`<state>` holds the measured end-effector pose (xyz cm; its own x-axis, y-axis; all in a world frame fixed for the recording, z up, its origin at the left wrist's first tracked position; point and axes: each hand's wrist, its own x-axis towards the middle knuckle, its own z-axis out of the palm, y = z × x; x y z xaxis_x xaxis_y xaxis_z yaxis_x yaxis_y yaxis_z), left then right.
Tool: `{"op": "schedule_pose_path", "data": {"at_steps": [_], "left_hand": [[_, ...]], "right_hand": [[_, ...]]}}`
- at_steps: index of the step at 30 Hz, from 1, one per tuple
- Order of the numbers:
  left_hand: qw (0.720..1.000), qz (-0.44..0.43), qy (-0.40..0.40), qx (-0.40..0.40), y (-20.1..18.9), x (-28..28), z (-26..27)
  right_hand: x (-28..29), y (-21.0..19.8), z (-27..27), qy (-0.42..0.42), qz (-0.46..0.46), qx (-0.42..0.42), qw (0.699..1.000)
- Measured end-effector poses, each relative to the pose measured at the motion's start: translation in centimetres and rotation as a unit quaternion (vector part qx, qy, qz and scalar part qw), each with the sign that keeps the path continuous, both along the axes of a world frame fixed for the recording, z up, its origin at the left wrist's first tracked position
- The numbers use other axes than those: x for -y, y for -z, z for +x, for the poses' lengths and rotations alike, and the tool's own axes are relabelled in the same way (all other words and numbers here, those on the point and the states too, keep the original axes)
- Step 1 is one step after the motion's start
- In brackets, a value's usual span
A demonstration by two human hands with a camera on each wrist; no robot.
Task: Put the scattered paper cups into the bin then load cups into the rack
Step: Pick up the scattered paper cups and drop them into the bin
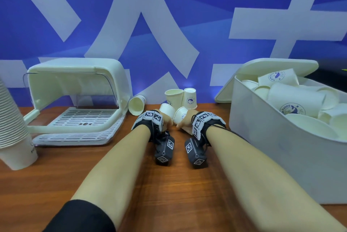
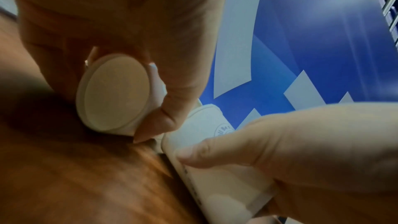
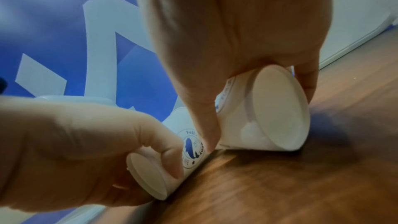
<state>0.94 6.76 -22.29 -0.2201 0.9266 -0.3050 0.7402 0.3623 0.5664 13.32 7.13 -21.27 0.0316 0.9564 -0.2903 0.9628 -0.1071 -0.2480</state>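
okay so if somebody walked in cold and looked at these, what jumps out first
Mid-table, the left hand and right hand each grip a paper cup lying on its side. At right, an open bin is heaped with cups; at left, the cup rack stands empty before a bold blue-and-white wall.
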Motion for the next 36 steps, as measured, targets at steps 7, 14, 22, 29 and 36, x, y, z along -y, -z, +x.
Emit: {"op": "schedule_pose_path", "data": {"at_steps": [7,14,22,29,36], "left_hand": [[0.998,0.055,-0.006,0.021,0.4,1.8,0.1],[0.979,0.137,-0.045,0.143,-0.8,3.3,1.0],[0.93,0.232,-0.079,0.276,-3.4,3.5,2.5],[0.861,0.3,-0.042,0.409,-8.0,6.3,4.8],[0.844,0.368,0.019,0.39,-10.9,8.1,7.6]], "right_hand": [[2.1,0.0,1.4,0.0,0.042,-0.077,0.996],[3.7,-1.7,1.7,0.074,0.113,-0.184,0.974],[5.5,-5.5,2.8,0.123,0.195,-0.28,0.932],[7.6,-9.6,4.5,0.121,0.236,-0.346,0.9],[10.4,-13.2,7.3,0.139,0.281,-0.396,0.863]]}}
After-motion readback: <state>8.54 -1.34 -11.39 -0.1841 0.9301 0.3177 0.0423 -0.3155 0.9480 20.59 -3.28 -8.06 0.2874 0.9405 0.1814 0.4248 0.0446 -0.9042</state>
